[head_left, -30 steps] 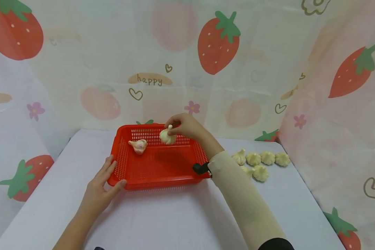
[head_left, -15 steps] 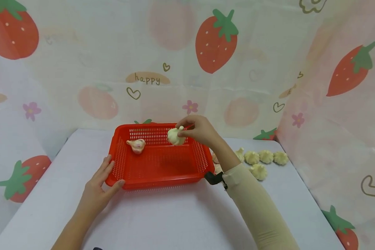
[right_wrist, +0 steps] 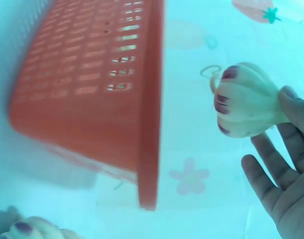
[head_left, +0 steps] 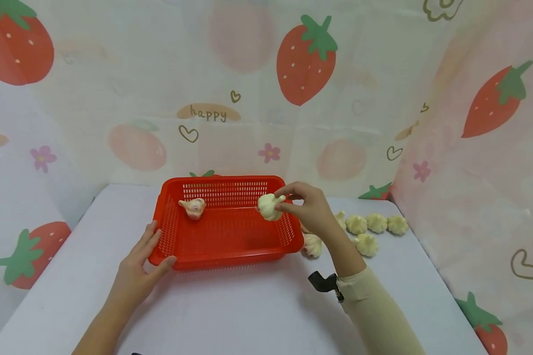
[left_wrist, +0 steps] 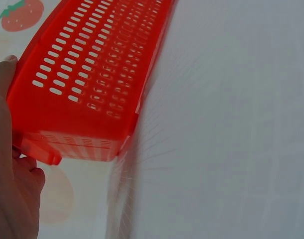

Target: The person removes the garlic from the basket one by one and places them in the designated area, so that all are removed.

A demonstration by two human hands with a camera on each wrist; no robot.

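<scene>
A red plastic basket [head_left: 231,256] with slotted walls stands on the white table. My left hand [head_left: 137,271] holds its front left corner; in the left wrist view, fingers of that hand [left_wrist: 17,184] curl under the rim. One pinkish garlic bulb [head_left: 194,209] lies inside at the left. My right hand [head_left: 308,209] pinches a pale garlic bulb [head_left: 269,206] by its stem, over the basket's right end. In the right wrist view this garlic bulb [right_wrist: 249,102] shows purple streaks and hangs from thumb and fingers, above rim height.
Right of the basket, a pinkish garlic bulb [head_left: 312,245] sits partly behind the right forearm. Several pale garlic bulbs [head_left: 376,223] stand farther right, near the table's edge. A strawberry-printed cloth [head_left: 248,123] hangs behind the table [head_left: 231,315].
My right hand has moved right and toward me with the garlic bulb, from over the basket's back middle to its right end. The left hand stays at the corner.
</scene>
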